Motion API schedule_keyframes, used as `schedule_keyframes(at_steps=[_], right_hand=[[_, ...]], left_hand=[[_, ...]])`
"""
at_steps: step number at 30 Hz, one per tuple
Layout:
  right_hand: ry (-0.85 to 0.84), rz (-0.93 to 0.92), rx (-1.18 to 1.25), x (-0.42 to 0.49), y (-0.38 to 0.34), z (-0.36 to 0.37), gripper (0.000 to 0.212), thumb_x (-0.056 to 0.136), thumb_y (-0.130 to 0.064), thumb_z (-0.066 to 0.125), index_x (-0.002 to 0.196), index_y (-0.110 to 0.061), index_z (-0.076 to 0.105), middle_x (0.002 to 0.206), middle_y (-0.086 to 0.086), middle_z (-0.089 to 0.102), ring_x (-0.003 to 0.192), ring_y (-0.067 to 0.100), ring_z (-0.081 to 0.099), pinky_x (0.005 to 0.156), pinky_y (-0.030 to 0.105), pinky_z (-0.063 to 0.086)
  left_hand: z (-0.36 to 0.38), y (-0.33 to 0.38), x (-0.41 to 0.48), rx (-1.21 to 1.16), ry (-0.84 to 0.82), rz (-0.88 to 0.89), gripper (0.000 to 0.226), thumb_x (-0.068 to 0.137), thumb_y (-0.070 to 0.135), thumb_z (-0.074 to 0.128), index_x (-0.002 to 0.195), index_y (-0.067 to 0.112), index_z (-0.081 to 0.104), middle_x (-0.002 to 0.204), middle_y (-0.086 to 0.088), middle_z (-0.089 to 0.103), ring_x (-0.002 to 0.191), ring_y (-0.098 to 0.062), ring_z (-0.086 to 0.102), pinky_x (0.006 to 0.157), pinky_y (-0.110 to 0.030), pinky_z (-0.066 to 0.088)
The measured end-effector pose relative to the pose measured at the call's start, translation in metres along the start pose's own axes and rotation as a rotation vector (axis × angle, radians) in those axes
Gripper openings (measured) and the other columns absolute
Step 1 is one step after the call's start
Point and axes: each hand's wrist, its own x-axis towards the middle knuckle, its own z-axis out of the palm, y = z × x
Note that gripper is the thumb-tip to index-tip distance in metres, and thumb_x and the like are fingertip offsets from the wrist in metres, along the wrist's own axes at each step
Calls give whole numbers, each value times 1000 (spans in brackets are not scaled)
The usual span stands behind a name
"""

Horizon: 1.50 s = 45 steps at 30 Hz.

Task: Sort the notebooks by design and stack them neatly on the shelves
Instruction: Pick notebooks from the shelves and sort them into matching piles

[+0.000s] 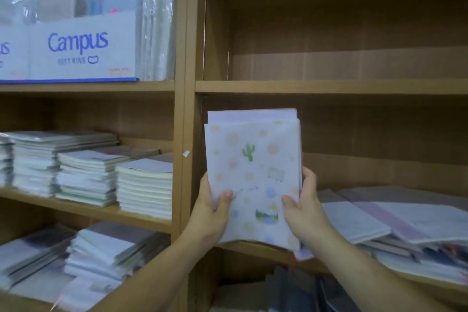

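Observation:
I hold a small upright stack of notebooks (253,170) in front of the right shelf bay; the front cover is white with a green cactus and pastel dots, and a lilac one shows behind it. My left hand (211,210) grips the stack's lower left edge, thumb on the cover. My right hand (305,208) grips the lower right edge, thumb on the front too. The stack's bottom edge is close above the wooden shelf board (255,249); contact is hard to tell.
Loose notebooks (395,220) lie scattered on the same shelf to the right. Neat stacks (101,175) fill the left bay's middle shelf, more piles (96,256) sit below, and Campus boxes (81,45) stand on top. A wooden upright (186,109) divides the bays.

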Motion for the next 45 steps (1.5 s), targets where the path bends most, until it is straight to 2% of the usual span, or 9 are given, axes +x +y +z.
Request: schedule_keyframes(at_steps=[6, 12, 18, 28, 31, 34, 36, 41, 45], right_hand=[[38, 18, -37, -11, 21, 9, 70, 103, -7, 47, 151, -41, 10, 145, -10, 39, 133, 12, 41, 107, 28, 35], [70, -59, -117, -13, 14, 9, 66, 105, -15, 46, 152, -40, 7, 147, -16, 31, 128, 2, 38, 86, 7, 37], [82, -73, -126, -17, 8, 9, 69, 105, -14, 47, 156, -36, 8, 149, -18, 29, 124, -1, 36, 91, 15, 34], [-51, 478, 24, -15, -4, 22, 26, 100, -18, 56, 125, -11, 57, 103, 2, 66, 92, 21, 64, 73, 26, 50], [-98, 549, 176, -16, -4, 19, 48, 86, -30, 79, 126, -10, 61, 107, 7, 72, 89, 21, 69, 61, 24, 54], [-237, 460, 2, -22, -4, 7, 95, 60, -37, 96, 142, -17, 51, 129, 2, 61, 107, 20, 63, 73, 27, 52], [-344, 391, -179, -29, -6, 3, 107, 57, -28, 100, 147, -14, 44, 130, 0, 54, 114, 17, 57, 84, 25, 49], [-351, 178, -576, -31, -13, 11, 77, 56, -40, 97, 120, -9, 68, 115, 2, 67, 99, 14, 64, 83, 28, 55], [-252, 97, -664, -28, -8, 18, 63, 61, -46, 94, 110, -14, 71, 112, -1, 67, 99, 14, 62, 84, 29, 54]], left_hand=[[15, -18, -21, -50, -79, -68, 65, 103, 31, 55, 149, 41, 11, 137, 27, 46, 115, 20, 50, 86, -8, 49], [10, -7, -15, -46, -32, -113, 60, 102, 37, 55, 148, 43, 18, 133, 28, 48, 113, 17, 52, 80, -10, 53], [4, 2, -17, 8, 2, -111, 53, 101, 39, 57, 145, 45, 28, 130, 29, 54, 114, 8, 58, 81, -15, 56], [-20, 13, -19, 304, 92, -505, 29, 98, 36, 63, 114, 12, 63, 99, -4, 69, 83, -16, 66, 56, -25, 52], [-26, 12, -14, 105, 236, -618, 33, 96, 34, 66, 114, 7, 63, 99, -11, 68, 88, -27, 66, 67, -39, 61], [-37, 3, -33, 117, 192, -457, 42, 94, 47, 66, 124, 17, 63, 114, 0, 66, 102, -18, 63, 84, -37, 58], [-46, -9, -58, 462, -25, -256, 59, 88, 68, 62, 133, 31, 59, 134, 13, 55, 120, -9, 53, 97, -31, 49], [-57, -29, -61, 945, -215, 563, 40, 95, 56, 61, 122, 28, 71, 130, 3, 65, 120, -17, 59, 97, -39, 52], [-52, -33, -44, 974, -302, 647, 34, 100, 47, 57, 120, 25, 73, 117, 8, 72, 108, -12, 66, 88, -31, 57]])
